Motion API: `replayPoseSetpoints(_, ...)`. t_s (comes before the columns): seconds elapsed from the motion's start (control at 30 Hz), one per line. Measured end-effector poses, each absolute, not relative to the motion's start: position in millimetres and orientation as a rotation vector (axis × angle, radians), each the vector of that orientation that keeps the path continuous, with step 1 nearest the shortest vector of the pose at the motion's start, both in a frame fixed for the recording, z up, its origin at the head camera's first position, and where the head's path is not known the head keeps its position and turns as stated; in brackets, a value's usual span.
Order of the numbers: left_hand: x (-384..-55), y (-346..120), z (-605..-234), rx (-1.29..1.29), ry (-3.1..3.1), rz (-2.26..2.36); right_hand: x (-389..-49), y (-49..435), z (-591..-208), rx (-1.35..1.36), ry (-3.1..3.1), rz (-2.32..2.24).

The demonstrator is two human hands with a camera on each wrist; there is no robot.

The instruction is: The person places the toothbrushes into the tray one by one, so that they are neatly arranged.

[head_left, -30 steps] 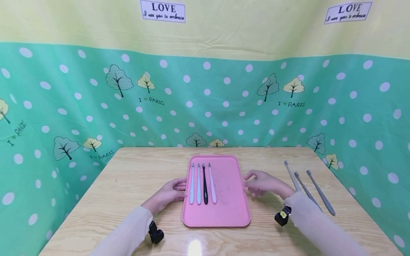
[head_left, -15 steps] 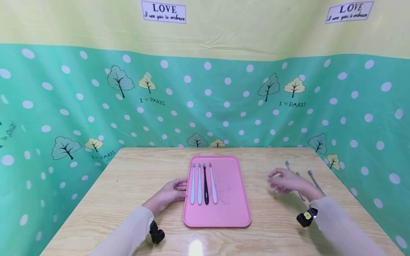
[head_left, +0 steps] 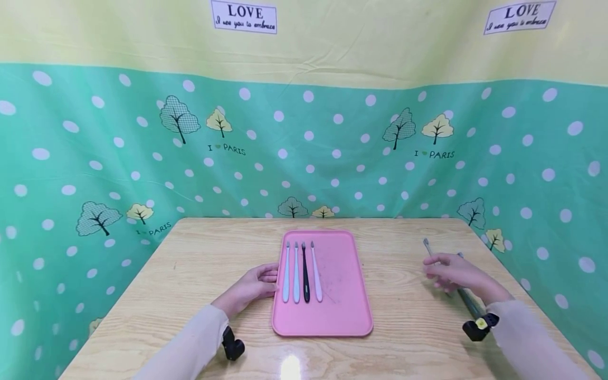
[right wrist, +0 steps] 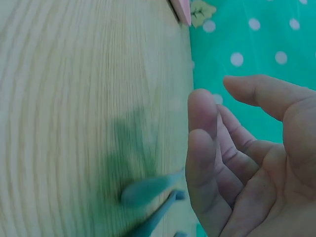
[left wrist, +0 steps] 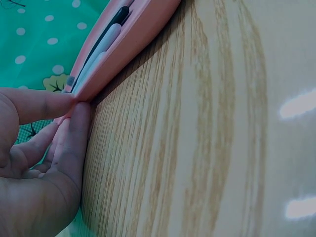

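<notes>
Left hand (head_left: 252, 285) has its thumb and fairly straight fingers touching the left edge of the pink tray (head_left: 344, 279), four toothbrushes (head_left: 305, 275) lined up on it. Right hand (head_left: 456, 272) is just hovering, relaxed and holding nothing, over gray toothbrushes (head_left: 468, 302) on the wooden table (head_left: 404, 316).

light wood table (head_left: 199, 253) with stripy grain, pink tray (head_left: 323, 322) sat around the middle, few loose toothbrushes (head_left: 469, 303) off to the right
</notes>
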State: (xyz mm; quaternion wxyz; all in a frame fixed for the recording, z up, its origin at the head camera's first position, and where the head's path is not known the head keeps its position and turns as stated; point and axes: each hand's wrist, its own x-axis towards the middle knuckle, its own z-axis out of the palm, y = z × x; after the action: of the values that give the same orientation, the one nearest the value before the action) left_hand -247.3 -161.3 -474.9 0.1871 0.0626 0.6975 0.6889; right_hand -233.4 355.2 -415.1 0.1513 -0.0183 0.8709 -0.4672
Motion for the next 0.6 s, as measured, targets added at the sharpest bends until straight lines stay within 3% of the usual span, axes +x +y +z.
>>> replayPoseSetpoints(0.6,-247.6,-160.2,-476.6,0.177,1.970,1.945,-232.8,388.1,-433.1,0.080,2.694,-1.149)
